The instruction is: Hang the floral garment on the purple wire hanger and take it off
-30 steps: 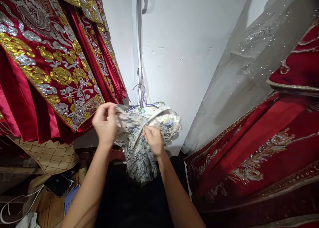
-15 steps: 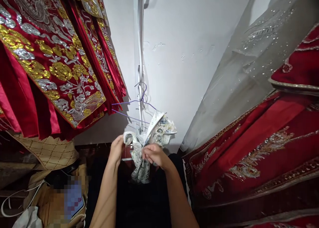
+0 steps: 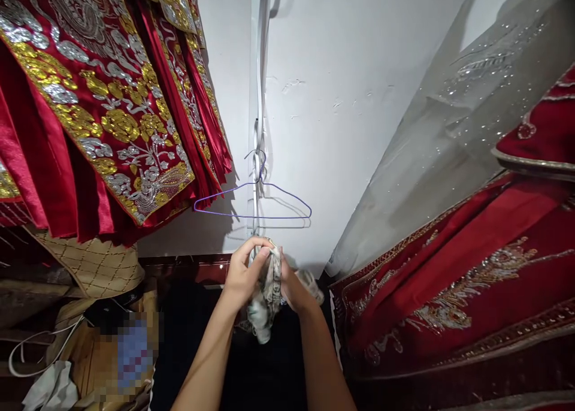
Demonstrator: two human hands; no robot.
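A small white garment with a floral print, seemingly a shirt [image 3: 271, 285], hangs bunched between my hands below the hanger. My left hand [image 3: 245, 270] pinches its upper edge from the left side, thumb and fingers together. On the other side my right hand [image 3: 291, 288] is closed on the same cloth; its fingers are partly hidden behind the fabric. Part of the garment shows beyond my right wrist. Just above, a bare purple wire hanger [image 3: 274, 217] hangs by its hook from a white strip on the wall.
Red costumes with gold and silver sequins [image 3: 121, 123] hang at the left. At the right are a sheer glittering veil [image 3: 431, 135] and a red embroidered garment [image 3: 404, 291]. A wooden stool [image 3: 85, 351] with a blurred-out item and a white cable stands lower left.
The shirt has come off the hanger, which now hangs bare. Both hands have drawn together on the cloth, the left moving right. The view has shifted slightly.
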